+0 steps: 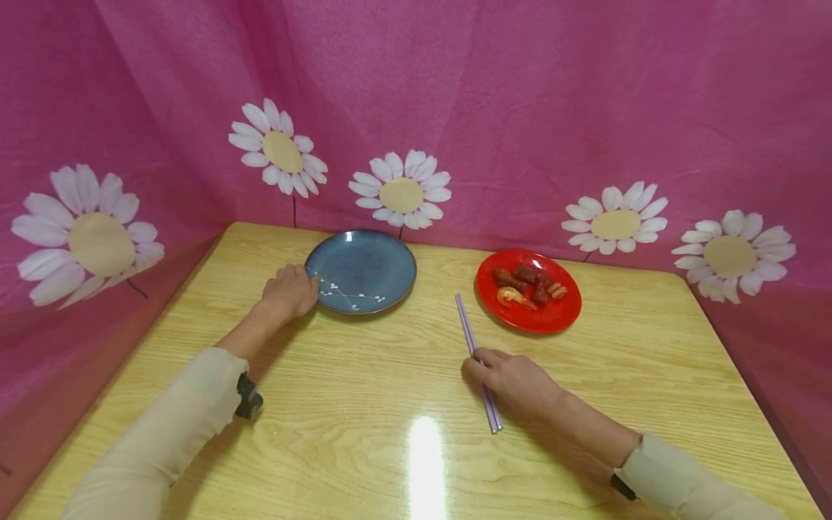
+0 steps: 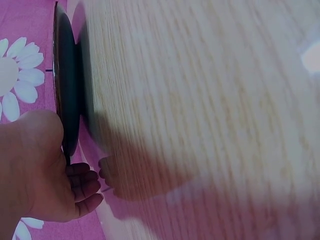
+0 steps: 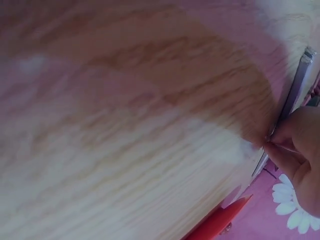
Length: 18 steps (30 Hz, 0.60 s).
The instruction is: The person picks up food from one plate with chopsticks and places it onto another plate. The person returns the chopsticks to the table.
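Observation:
At the left rim of the blue plate [image 1: 364, 263], my left hand [image 1: 292, 290] grips the edge. The left wrist view shows curled fingers [image 2: 85, 185] beneath the rim of this dark plate [image 2: 70, 85], seen edge-on. White blossoms decorate the plate's near side. My right hand [image 1: 516, 383] pinches a pair of purple chopsticks [image 1: 491, 413] around their middle, low over the table. They lie side by side, their far ends pointing toward the back. In the right wrist view, thumb and fingers meet at the chopsticks [image 3: 297, 82].
A red plate [image 1: 557, 316] stands at the back right, beyond the chopsticks. It holds a shrimp [image 1: 513, 297] and several reddish-brown food pieces [image 1: 510, 279]. Pink cloth [image 1: 507, 108] with large daisies surrounds the wooden table [image 1: 338, 404] at the back and sides.

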Each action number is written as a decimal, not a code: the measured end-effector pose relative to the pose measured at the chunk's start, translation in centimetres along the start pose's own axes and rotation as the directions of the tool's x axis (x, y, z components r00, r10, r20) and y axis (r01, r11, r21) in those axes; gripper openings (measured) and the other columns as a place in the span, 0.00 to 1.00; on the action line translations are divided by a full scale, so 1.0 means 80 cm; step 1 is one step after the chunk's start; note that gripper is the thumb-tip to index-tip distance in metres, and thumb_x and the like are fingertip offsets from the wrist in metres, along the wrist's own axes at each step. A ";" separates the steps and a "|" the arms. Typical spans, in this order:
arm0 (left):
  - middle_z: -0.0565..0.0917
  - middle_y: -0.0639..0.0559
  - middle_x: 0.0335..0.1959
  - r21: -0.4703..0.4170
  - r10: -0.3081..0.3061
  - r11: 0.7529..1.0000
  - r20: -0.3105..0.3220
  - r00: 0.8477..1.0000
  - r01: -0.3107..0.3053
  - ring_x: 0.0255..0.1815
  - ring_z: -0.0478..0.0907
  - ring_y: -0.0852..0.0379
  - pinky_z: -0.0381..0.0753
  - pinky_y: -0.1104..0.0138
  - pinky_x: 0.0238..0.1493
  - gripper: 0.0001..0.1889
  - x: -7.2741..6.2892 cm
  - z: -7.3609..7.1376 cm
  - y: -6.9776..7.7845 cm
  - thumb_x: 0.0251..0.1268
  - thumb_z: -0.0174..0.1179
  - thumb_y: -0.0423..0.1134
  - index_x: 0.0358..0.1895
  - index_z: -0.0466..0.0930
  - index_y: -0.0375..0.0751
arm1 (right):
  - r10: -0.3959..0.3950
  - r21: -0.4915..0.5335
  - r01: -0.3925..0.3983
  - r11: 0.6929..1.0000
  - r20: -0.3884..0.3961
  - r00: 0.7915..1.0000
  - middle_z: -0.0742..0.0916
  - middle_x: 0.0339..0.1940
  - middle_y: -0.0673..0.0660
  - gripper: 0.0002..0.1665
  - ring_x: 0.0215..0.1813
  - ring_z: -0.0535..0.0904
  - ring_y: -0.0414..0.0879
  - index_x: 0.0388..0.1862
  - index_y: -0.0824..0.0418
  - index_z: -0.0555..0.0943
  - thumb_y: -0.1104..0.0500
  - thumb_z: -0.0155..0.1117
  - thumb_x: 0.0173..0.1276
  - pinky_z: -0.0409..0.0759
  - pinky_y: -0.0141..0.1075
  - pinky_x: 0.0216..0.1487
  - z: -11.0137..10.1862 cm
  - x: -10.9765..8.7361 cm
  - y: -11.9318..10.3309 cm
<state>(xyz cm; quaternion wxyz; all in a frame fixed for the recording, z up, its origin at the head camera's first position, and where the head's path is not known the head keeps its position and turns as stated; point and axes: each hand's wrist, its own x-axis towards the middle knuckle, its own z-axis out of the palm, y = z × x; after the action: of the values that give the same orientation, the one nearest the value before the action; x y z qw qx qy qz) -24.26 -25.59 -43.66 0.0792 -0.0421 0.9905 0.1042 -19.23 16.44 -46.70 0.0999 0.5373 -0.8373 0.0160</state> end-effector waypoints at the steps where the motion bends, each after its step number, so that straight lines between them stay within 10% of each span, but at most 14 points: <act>1: 0.68 0.26 0.52 0.003 0.000 1.000 -0.002 1.000 0.000 0.58 0.66 0.32 0.69 0.43 0.57 0.30 0.001 0.000 0.000 0.81 0.33 0.45 0.62 0.59 0.14 | 0.015 0.029 -0.015 0.999 0.001 1.000 0.82 0.46 0.59 0.24 0.48 0.83 0.52 0.53 0.61 0.76 0.70 0.73 0.60 0.85 0.42 0.40 -0.001 0.000 0.001; 18: 0.73 0.29 0.49 0.098 0.005 0.995 -0.149 0.989 0.010 0.56 0.70 0.33 0.72 0.42 0.52 0.28 0.001 0.010 -0.004 0.79 0.38 0.48 0.56 0.66 0.19 | 0.124 0.005 -0.127 0.992 -0.236 0.964 0.87 0.45 0.59 0.20 0.50 0.83 0.54 0.49 0.65 0.84 0.68 0.70 0.55 0.83 0.46 0.45 -0.033 0.001 0.036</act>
<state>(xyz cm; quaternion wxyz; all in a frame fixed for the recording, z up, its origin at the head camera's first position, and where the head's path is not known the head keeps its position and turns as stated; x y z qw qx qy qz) -24.22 -25.76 -44.55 0.0070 -0.0469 0.9975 0.0519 -21.44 17.95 -43.86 0.2002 0.4769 -0.8519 0.0819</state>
